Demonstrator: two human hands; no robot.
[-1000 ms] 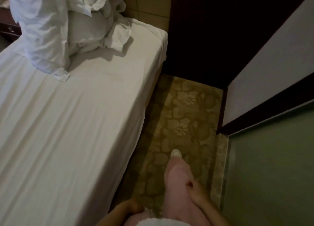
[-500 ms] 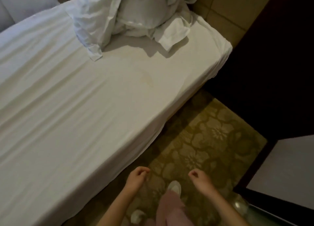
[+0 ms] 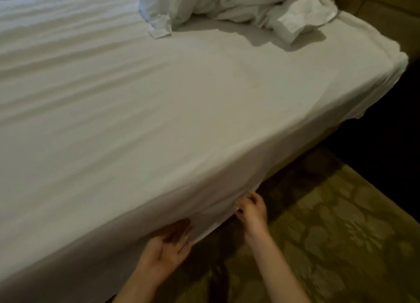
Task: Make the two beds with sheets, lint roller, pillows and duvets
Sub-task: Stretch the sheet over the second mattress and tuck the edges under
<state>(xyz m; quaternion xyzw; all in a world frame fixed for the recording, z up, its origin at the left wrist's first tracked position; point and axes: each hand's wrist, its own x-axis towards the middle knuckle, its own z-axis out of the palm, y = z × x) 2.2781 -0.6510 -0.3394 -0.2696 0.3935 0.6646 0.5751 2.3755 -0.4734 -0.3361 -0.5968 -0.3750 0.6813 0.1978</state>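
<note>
Dim bedroom, flowered carpet (image 3: 329, 223) underfoot, and one bed (image 3: 304, 153) fills most of the view, with a white sheet (image 3: 159, 109) spread over it. Both hands are down at the near side, where the sheet hangs off the mattress. The left hand (image 3: 167, 243) is palm up, fingers straight and fairly wide, laid against the underside of the hanging edge. The right hand (image 3: 251, 208), just beside it toward the bed's far corner, has its fingers curled in tight on the hem and looks to be pinching it, though the picture is a touch blurred there. Well beyond both hands, up at the far end of the mattress, sits a heap of loose bedding (image 3: 227, 2), crumpled and waiting.

This reads as the tuck along the side. To do it well, I'd say the right hand should draw the hem taut and downward first, taking out the long ripples that run across the top on the left hand's side. Then the flat left hand can slide the slack in under the mattress, palm up, working steadily along toward the corner past the right hand. That corner looks bunched, so it will want a neat fold. Pull too hard and the opposite side may come loose.
</note>
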